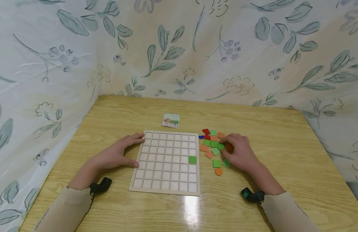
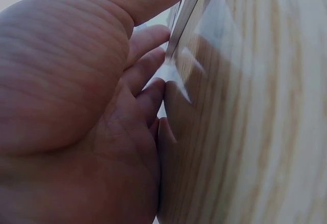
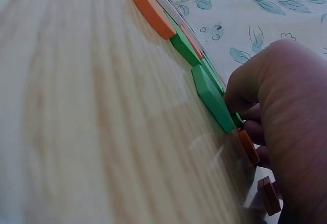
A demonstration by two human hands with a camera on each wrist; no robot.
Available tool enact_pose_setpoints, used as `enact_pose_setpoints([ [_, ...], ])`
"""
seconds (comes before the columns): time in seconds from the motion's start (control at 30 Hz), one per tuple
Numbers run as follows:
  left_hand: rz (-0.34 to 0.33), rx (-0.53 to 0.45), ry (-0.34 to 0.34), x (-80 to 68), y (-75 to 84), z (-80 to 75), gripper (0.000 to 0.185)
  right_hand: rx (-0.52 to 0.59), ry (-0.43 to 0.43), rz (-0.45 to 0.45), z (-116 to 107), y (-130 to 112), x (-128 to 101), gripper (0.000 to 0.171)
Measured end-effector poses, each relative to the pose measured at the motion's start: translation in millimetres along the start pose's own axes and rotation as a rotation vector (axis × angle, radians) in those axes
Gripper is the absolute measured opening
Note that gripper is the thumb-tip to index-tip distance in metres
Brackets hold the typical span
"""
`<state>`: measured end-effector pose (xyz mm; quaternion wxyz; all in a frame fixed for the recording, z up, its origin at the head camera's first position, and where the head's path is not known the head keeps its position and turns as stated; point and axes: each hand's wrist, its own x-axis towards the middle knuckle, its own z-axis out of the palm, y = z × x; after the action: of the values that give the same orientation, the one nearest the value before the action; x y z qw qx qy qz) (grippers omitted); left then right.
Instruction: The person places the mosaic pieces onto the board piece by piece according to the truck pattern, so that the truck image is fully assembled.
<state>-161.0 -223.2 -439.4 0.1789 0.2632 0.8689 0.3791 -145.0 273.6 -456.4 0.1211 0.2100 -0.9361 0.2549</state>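
A pale wooden grid board (image 1: 166, 192) lies on the table with one green square tile (image 1: 192, 159) in a cell of its right column. My left hand (image 1: 116, 153) rests at the board's left side, thumb and fingers spread and touching its edge; the left wrist view shows the palm and fingers close to the tabletop. To the right of the board, my right hand (image 1: 240, 151) pinches a green tile (image 1: 221, 146) between thumb and forefinger at the pile. A green angular piece (image 3: 212, 98) lies beside the thumb in the right wrist view.
Loose orange, red, green and blue pieces lie right of the board, among them an orange round piece (image 1: 218, 171) and a red piece (image 1: 206, 131). A small printed picture card (image 1: 171, 120) lies beyond the board. A patterned cloth (image 1: 179, 48) hangs behind the table (image 1: 132, 209).
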Motion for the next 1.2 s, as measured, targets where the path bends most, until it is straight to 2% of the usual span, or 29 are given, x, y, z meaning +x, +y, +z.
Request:
enact_pose_setpoints([
  [0.53, -0.020, -0.016, -0.004, 0.4, 2.2, 0.8, 0.089, 0.043, -0.004, 0.034, -4, -1, 0, 0.022],
  [0.73, -0.014, 0.000, 0.004, -0.3, -1.5, -1.7, 0.089, 0.101, 0.026, 0.024, -3, -4, 6, 0.024],
  [0.93, -0.023, -0.004, 0.006, -1.2, -3.0, -1.5, 0.090, 0.138, 0.043, -0.034, 3, -14, 5, 0.024],
  [1.07, -0.049, -0.024, 0.003, -1.8, -2.0, -0.1, 0.089, 0.138, 0.038, -0.101, 10, -31, 2, 0.023],
  [1.2, -0.043, -0.020, 0.006, -1.6, -1.1, 0.9, 0.089, 0.133, 0.036, -0.182, 18, -49, 0, 0.021],
])
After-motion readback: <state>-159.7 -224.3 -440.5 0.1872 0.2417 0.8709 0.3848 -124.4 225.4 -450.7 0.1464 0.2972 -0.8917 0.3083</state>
